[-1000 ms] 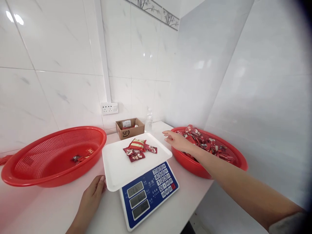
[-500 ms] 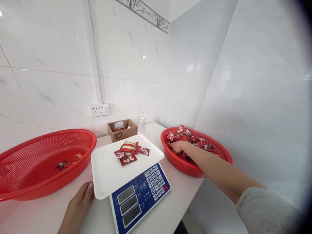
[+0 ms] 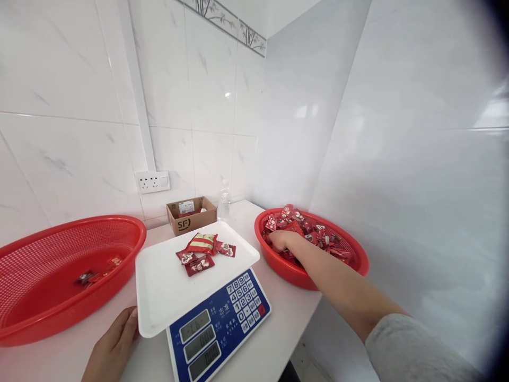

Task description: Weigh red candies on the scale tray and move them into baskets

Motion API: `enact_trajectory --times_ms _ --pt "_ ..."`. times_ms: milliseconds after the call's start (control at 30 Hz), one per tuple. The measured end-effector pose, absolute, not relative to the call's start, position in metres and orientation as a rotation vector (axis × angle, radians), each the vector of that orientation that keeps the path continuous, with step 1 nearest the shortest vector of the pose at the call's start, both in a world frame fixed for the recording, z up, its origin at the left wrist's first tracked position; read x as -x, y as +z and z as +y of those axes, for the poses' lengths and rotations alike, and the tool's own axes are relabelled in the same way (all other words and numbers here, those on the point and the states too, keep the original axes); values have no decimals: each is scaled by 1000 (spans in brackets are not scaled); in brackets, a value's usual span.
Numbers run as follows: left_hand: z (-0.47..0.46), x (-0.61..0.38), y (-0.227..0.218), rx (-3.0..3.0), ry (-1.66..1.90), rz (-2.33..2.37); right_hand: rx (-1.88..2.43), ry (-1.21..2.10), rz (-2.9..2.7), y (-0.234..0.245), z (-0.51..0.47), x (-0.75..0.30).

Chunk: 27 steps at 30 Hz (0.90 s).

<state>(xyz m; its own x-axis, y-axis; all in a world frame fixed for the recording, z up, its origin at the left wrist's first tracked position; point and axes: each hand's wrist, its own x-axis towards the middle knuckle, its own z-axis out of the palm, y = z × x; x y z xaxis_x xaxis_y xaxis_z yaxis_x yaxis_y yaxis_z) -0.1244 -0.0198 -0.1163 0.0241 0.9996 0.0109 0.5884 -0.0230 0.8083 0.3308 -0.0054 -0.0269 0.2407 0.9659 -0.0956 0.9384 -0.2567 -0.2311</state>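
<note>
My right hand (image 3: pixel 280 240) reaches into the red basket (image 3: pixel 350 265) on the right, among a heap of red candy packets (image 3: pixel 306 228); its fingers curl down into the packets, and what they hold is hidden. My left hand (image 3: pixel 113 345) lies flat on the white counter, fingers touching the near left corner of the white scale tray (image 3: pixel 167 286). Several candy packets (image 3: pixel 202 249) lie on that tray. The blue scale (image 3: pixel 218 323) sits under it with its keypad and displays facing me.
A large red basket (image 3: pixel 47 302) at left holds a few packets (image 3: pixel 95 270). A small cardboard box (image 3: pixel 191 215) and a clear bottle (image 3: pixel 225 193) stand by the tiled wall, below a wall socket (image 3: pixel 153 181). The counter edge drops off at front right.
My right hand moved from above the tray's edge into the right basket and curled into the packets. The view shifted right, so everything slid leftward. My left hand stays by the tray.
</note>
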Motion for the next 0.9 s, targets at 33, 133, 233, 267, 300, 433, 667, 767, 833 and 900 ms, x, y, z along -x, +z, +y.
enact_trajectory --times_ms 33,133,233,267,300,433,667,767,833,900 --pt "-19 125 -117 -1677 841 1633 2388 369 -1853 -26 -6 -331" --pt "-17 125 -119 -1636 851 1646 2420 464 -1906 -23 -8 -331" --pt "-16 125 -121 -1625 863 1632 2419 501 -1937 -21 -10 -331" --pt "-16 125 -122 -1634 868 1632 2417 504 -1944 -20 -10 -331" --pt "-15 126 -122 -1647 868 1637 2416 505 -1951 -20 -10 -331" --pt "-14 126 -121 -1733 818 1649 2421 471 -1983 -15 -11 -328" --pt "-31 110 -108 -1747 982 1713 2451 294 -1965 -11 -15 -322" --pt "-30 112 -106 -1780 913 1698 2461 275 -1958 -12 -14 -322" --pt "-28 115 -106 -1795 874 1695 2465 277 -1960 -13 -13 -323" --pt "-28 115 -106 -1802 898 1705 2464 282 -1967 -14 -13 -323"
